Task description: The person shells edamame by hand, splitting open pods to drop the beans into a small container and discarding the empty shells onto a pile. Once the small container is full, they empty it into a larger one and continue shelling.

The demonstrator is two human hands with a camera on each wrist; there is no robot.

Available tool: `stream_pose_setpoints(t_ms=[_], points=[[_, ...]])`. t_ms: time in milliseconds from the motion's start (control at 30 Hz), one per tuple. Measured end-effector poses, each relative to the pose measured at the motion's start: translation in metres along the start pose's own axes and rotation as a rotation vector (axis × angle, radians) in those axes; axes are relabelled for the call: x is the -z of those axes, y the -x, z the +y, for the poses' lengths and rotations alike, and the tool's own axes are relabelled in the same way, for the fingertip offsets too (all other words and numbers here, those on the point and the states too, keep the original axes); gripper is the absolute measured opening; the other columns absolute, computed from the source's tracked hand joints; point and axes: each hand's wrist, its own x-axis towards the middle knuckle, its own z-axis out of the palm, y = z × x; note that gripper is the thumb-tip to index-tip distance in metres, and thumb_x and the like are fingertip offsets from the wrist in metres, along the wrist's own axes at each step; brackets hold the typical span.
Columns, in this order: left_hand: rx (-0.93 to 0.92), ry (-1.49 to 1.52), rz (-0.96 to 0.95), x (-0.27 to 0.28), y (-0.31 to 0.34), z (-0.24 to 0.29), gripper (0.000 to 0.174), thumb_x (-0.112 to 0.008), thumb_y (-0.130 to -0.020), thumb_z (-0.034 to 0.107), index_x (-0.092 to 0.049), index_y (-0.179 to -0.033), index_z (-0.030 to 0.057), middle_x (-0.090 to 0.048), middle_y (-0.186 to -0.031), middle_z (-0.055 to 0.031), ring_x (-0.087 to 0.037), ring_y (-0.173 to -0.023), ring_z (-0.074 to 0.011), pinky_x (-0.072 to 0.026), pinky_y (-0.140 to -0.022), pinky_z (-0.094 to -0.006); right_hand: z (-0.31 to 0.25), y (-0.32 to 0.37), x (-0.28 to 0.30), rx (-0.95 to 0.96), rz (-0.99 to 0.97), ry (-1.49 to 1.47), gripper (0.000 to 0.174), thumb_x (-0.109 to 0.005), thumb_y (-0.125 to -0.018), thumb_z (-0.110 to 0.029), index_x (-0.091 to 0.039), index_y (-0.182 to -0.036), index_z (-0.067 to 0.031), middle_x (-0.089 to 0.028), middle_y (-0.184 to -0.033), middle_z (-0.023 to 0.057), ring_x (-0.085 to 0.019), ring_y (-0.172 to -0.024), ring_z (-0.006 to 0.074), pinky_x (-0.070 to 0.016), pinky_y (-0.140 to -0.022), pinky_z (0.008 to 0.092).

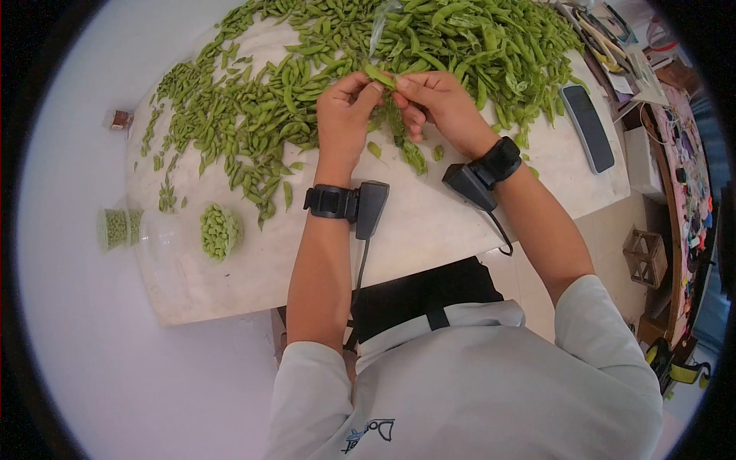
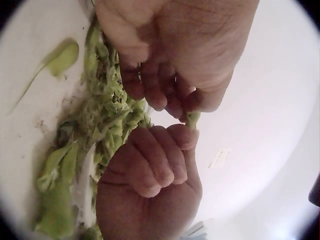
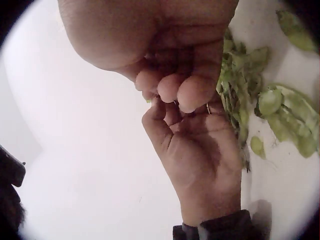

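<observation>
A green soybean pod [image 1: 379, 76] is pinched at one end by my left hand [image 1: 343, 115] and at the other by my right hand [image 1: 448, 107], just in front of the heap. In the left wrist view, the pod [image 2: 193, 120] shows as a short green piece between the fingertips of both hands. Only a speck of it appears in the right wrist view, where the fingers hide the rest. A big heap of pods [image 1: 299, 77] spreads behind and to the left of my hands. A few loose pods and husks [image 1: 414, 157] lie beneath them on the table.
A clear tub of shelled green beans [image 1: 219, 231] stands on the left of the pale table [image 1: 253, 276], near another clear container [image 1: 119, 228] at the edge. A phone [image 1: 589, 128] lies on the right. Beyond is a cluttered shelf [image 1: 690, 199].
</observation>
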Motion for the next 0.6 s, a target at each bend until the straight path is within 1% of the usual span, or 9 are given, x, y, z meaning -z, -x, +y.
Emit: stream_pose_setpoints(t_ms=[33, 133, 233, 333, 433, 533, 600], points=[[0.004, -0.011, -0.008, 0.0, 0.0, 0.0, 0.014, -0.053, -0.086, 0.007, -0.063, -0.09, -0.0017, -0.06, -0.077, -0.001, -0.051, -0.07, -0.008, -0.0397, -0.067, -0.0206, 0.0, 0.0, 0.0, -0.008, -0.006, -0.011, 0.033, -0.049, -0.094, -0.029, -0.052, -0.073, -0.0031, -0.046, -0.051, -0.0008, -0.048, -0.042, 0.0098, -0.0411, -0.043, 0.0228], [0.018, 0.0, -0.039, -0.001, 0.001, 0.005, 0.012, -0.055, -0.085, 0.006, -0.063, -0.089, -0.0028, -0.058, -0.076, -0.0011, -0.051, -0.07, -0.0067, -0.0401, -0.064, -0.0202, 0.0, 0.002, 0.001, 0.021, -0.003, -0.028, 0.034, -0.05, -0.093, -0.03, -0.052, -0.072, -0.0037, -0.042, -0.049, -0.0024, -0.046, -0.041, 0.0088, -0.0408, -0.042, 0.023], [0.055, 0.222, -0.068, -0.004, -0.002, -0.001, 0.014, -0.053, -0.086, 0.005, -0.061, -0.094, -0.0025, -0.059, -0.079, -0.0028, -0.053, -0.071, -0.0091, -0.042, -0.067, -0.0217, -0.001, 0.003, -0.001, 0.064, 0.0, -0.022, 0.034, -0.05, -0.093, -0.03, -0.052, -0.071, -0.0039, -0.039, -0.049, -0.0035, -0.045, -0.041, 0.008, -0.0397, -0.042, 0.0224], [0.089, 0.446, -0.025, -0.012, 0.003, 0.007, 0.017, -0.051, -0.086, 0.004, -0.058, -0.1, -0.0016, -0.059, -0.083, -0.0041, -0.055, -0.072, -0.0113, -0.0443, -0.068, -0.0232, -0.003, 0.006, -0.003, 0.05, -0.052, -0.08, 0.034, -0.051, -0.093, -0.03, -0.053, -0.071, -0.0042, -0.039, -0.049, -0.0034, -0.044, -0.041, 0.0073, -0.0374, -0.042, 0.0214], [0.079, 0.431, -0.079, -0.004, 0.001, 0.004, 0.018, -0.048, -0.085, 0.001, -0.056, -0.101, -0.0013, -0.059, -0.086, -0.0051, -0.056, -0.072, -0.0124, -0.0462, -0.068, -0.0248, -0.001, 0.005, -0.005, -0.015, -0.047, -0.142, 0.035, -0.05, -0.094, -0.031, -0.055, -0.073, -0.0032, -0.041, -0.05, -0.0033, -0.043, -0.043, 0.0065, -0.036, -0.043, 0.0211], [0.11, 0.421, -0.082, 0.003, -0.001, 0.0, 0.018, -0.048, -0.084, 0.004, -0.053, -0.101, -0.001, -0.058, -0.092, -0.0069, -0.056, -0.076, -0.0142, -0.0467, -0.069, -0.0279, 0.003, 0.0, -0.006, 0.054, 0.012, 0.087, 0.031, -0.053, -0.092, -0.03, -0.058, -0.077, -0.0027, -0.045, -0.051, -0.0026, -0.044, -0.045, 0.0057, -0.0369, -0.044, 0.0214], [0.098, 0.353, -0.051, 0.004, -0.001, 0.0, 0.017, -0.048, -0.084, 0.002, -0.053, -0.1, -0.001, -0.058, -0.091, -0.0073, -0.056, -0.074, -0.0143, -0.0467, -0.067, -0.0266, 0.0, -0.001, -0.005, 0.172, 0.132, 0.241, 0.027, -0.056, -0.09, -0.027, -0.06, -0.079, -0.0026, -0.048, -0.053, -0.0023, -0.045, -0.047, 0.0053, -0.0376, -0.045, 0.0216]])
